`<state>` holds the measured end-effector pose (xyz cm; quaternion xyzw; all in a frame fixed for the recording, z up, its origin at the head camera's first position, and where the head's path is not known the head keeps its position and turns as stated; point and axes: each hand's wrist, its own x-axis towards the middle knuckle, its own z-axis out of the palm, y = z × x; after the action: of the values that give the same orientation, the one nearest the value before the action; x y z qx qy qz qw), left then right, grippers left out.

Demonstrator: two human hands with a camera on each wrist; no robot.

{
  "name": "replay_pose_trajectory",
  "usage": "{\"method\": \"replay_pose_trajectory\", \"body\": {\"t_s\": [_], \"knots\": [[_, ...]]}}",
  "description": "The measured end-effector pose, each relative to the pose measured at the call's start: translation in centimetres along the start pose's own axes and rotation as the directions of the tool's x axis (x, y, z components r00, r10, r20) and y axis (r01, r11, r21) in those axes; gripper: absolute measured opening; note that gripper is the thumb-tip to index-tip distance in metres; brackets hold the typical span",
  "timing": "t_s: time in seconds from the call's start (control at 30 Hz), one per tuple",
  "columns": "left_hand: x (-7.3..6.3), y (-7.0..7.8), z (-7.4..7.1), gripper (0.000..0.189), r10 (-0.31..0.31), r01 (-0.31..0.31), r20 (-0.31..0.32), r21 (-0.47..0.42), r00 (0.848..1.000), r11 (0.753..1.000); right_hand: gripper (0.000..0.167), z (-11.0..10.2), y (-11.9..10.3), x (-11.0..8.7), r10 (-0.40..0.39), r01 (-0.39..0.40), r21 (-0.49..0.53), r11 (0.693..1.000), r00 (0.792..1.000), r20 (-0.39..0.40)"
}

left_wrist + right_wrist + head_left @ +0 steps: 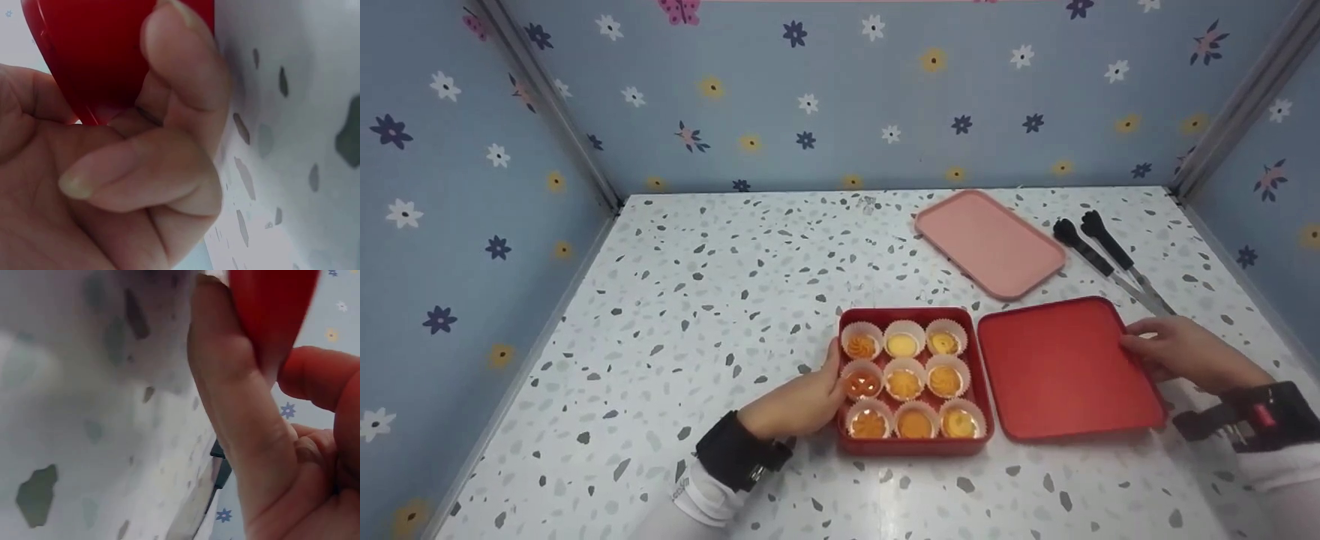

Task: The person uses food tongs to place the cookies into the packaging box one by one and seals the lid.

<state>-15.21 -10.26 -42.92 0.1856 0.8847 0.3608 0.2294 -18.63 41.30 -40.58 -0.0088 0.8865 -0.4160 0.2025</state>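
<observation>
A square red box (915,448) stands on the table, filled with several small golden pastries (904,384) in white paper cups. My left hand (799,397) grips the box's left side, thumb along the wall near the rim; from the left wrist, curled fingers (188,62) show against the red wall (95,50). Just right of the box lies a flat red lid (1069,367), its left edge close to the box. My right hand (1192,352) pinches the lid's right edge, thumb above and a finger beneath, as the right wrist view shows at the lid's edge (270,315).
Behind the box lies a pink tray (990,244). Metal tongs with black ends (1102,251) rest at the back right, partly behind the lid and right hand. Flower-patterned walls (847,90) enclose the speckled white table (697,300) at the back and sides.
</observation>
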Motion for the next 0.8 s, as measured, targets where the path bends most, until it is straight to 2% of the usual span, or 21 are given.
{"method": "replay_pose_trajectory", "body": {"t_s": [0.13, 0.23, 0.33, 0.4, 0.47, 0.53, 0.63, 0.8], "knots": [[0.1, -0.1, 0.0, 0.072, 0.007, -0.007, -0.001, 0.009, 1.000, 1.000, 0.055, -0.4, -1.1, 0.0, -0.011, 0.010, -0.024, 1.000, 0.998, -0.066], [0.0, -0.2, -0.1, 0.073, 0.012, -0.012, 0.007, 0.011, 1.000, 1.000, 0.058, -0.8, -2.0, 0.1, -0.020, 0.020, -0.002, 1.000, 0.993, -0.117], [-0.2, -0.2, -0.7, 0.074, 0.008, -0.008, 0.017, 0.000, 1.000, 1.000, 0.061, -0.9, -3.3, 0.5, -0.033, 0.039, 0.033, 0.999, 0.987, -0.159], [-0.3, -0.2, -1.3, 0.073, 0.014, -0.014, 0.000, 0.019, 1.000, 1.000, 0.063, -0.6, -4.5, 0.8, -0.046, 0.057, 0.056, 0.997, 0.981, -0.186], [-0.4, 0.1, -2.2, 0.069, 0.008, -0.007, -0.036, 0.028, 0.999, 1.000, 0.066, 0.0, -5.9, 1.3, -0.055, 0.071, 0.071, 0.995, 0.975, -0.215], [-0.3, 0.5, -3.2, 0.063, 0.004, -0.001, -0.100, 0.035, 0.995, 0.999, 0.067, 0.6, -7.4, 1.9, -0.070, 0.097, 0.100, 0.990, 0.967, -0.245], [0.3, 1.5, -4.6, 0.055, -0.014, 0.008, -0.196, -0.031, 0.981, 0.999, 0.062, 1.9, -9.8, 2.9, -0.104, 0.152, 0.153, 0.976, 0.954, -0.280], [2.7, 2.9, -6.5, 0.055, 0.038, -0.090, -0.314, -0.154, 0.949, 0.984, 0.052, 4.0, -13.3, 4.6, -0.165, 0.243, 0.236, 0.941, 0.937, -0.309]]}}
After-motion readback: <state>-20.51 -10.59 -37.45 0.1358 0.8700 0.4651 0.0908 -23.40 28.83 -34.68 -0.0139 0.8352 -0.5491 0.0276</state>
